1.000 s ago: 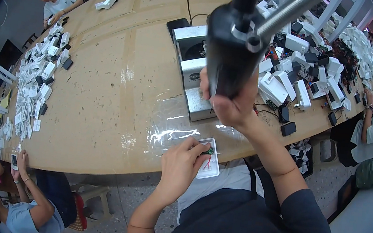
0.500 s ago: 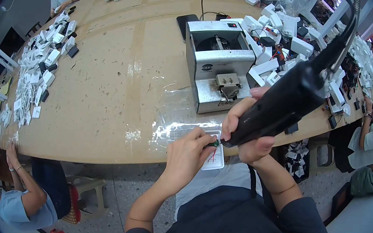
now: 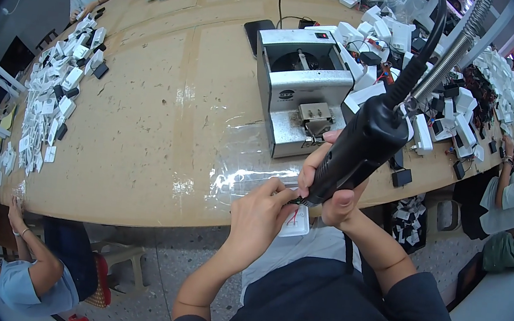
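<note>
My right hand (image 3: 336,208) is wrapped round a thick black electric screwdriver (image 3: 364,142), hung from a cable and a coil spring. The tool tilts, its lower end pointing down toward the table's front edge. Beside that tip my left hand (image 3: 256,215) is closed, thumb and fingers pinching a small green circuit board (image 3: 296,201). Below the fingers lies a white plastic housing (image 3: 297,226) with red wires inside, at the edge over my lap. The screwdriver and my fingers hide the very tip and most of the board.
A metal box-shaped machine (image 3: 301,95) stands just beyond my hands, with a dark phone (image 3: 254,33) behind it. White housings and black parts (image 3: 408,44) heap up at the right; another pile (image 3: 61,96) lies far left. Other people sit round the table (image 3: 146,113).
The screwdriver's upper end has swung left and toward me, standing more upright, and my right hand has shifted slightly left with it. My left hand stays nearly in place.
</note>
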Tool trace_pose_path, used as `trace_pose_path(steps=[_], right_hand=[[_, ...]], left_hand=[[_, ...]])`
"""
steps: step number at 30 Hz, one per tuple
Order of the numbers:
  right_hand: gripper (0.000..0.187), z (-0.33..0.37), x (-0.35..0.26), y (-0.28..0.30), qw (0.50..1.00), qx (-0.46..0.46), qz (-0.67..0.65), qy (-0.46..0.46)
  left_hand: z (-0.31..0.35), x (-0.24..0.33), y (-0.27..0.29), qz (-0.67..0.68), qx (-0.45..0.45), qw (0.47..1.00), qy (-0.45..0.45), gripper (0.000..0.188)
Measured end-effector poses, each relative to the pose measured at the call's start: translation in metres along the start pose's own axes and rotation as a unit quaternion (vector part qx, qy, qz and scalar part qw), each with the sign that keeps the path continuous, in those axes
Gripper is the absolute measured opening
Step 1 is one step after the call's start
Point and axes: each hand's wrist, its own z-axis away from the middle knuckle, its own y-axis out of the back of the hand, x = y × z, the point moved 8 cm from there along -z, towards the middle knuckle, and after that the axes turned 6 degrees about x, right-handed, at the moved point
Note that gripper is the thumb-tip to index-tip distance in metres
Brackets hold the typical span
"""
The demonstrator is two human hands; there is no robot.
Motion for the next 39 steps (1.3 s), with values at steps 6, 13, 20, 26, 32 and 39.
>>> trace_pose_path(steps=[6,13,20,26,32,39], right_hand=[[0.094,0.004,0.004,0.002,1.0,0.013,0.0,0.002],[0.096,0.02,0.024,0.005,0.999,-0.046,0.007,0.016],[0.097,0.009,0.009,0.002,0.996,-0.055,-0.071,0.011],[0.086,-0.003,0.002,0.056,0.995,0.099,-0.01,0.013],[0.046,-0.013,-0.046,0.134,0.837,0.169,0.491,0.171],[0.037,0.011,-0.034,0.304,0.665,0.166,0.726,-0.058]], left_hand=[[0.001,-0.001,-0.001,-0.003,-0.002,1.0,0.002,0.018],[-0.001,0.0,-0.001,-0.01,-0.001,1.0,-0.001,0.014],[0.001,0.006,0.004,-0.004,-0.01,1.0,-0.004,0.015],[0.01,-0.06,0.08,-0.045,-0.021,0.997,0.066,0.027],[-0.054,-0.132,0.255,-0.369,0.226,0.901,0.04,0.045],[-0.056,-0.031,0.176,-0.117,0.225,0.967,-0.014,0.035]])
